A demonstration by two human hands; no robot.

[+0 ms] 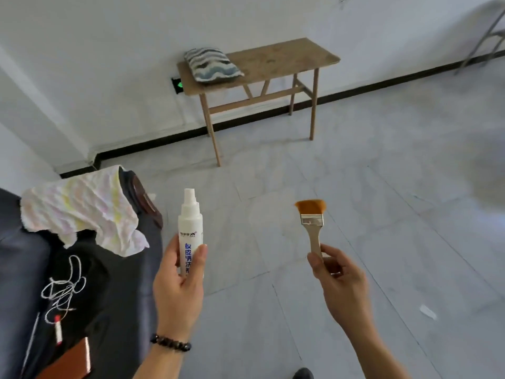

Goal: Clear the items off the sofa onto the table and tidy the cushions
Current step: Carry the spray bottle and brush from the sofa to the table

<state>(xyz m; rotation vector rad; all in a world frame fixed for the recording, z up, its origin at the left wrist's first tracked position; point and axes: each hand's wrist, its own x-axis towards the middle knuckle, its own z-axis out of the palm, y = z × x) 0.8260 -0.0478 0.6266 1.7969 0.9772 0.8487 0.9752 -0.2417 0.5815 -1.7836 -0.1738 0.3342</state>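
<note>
Left hand (177, 283) grips an upright white spray bottle (190, 228), right hand (341, 283) pinches a paintbrush (313, 222) by its handle, the end hidden; the sofa (24, 258) is cut off near left

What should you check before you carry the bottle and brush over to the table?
1. The left hand grips the spray bottle upright: ok.
2. The right hand holds the brush by its handle: ok.
3. Bare room on the table beside the cushion: ok.
4. The floor towards the table looks free of obstacles: ok.
5. The bottle's cap is on tight: cannot tell.
6. The sofa is cleared: not ok; the towel and white cord lie on it.
</note>
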